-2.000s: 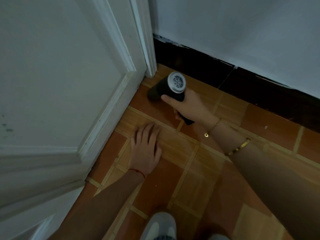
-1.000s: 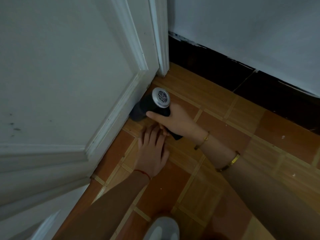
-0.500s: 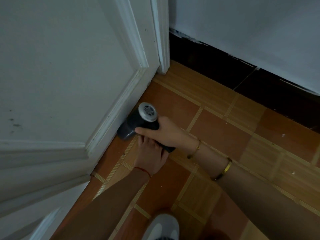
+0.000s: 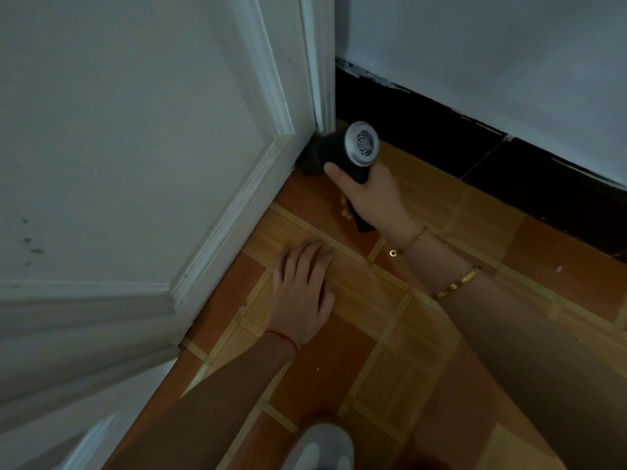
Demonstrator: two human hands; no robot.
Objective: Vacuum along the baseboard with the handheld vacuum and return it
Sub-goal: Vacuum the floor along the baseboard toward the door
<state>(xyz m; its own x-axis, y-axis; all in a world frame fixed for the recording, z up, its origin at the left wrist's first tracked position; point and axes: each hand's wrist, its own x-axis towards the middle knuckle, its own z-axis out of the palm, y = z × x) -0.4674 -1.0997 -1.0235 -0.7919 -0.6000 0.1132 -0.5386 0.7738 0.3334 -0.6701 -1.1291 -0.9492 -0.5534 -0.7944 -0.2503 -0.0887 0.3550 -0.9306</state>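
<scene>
- Gripping the handheld vacuum by its handle, our right hand points its nozzle at the door bottom, near the dark baseboard.
- Our left hand rests flat, fingers straight, on the floor.
- We can read no writing.

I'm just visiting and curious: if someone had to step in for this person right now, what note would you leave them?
Right hand: grips the vacuum by its handle, nozzle low in the corner where the white door meets the dark baseboard.
Left hand: flat on the floor tiles, fingers spread, holding nothing, apparently as support.
Done: cannot tell from this view how much edge is already cleaned.
Left: run the nozzle along the baseboard to the right, then put the vacuum back; its storage place is not in view.
Note: a few pale specks lie on the tiles near the baseboard at far right.
</scene>
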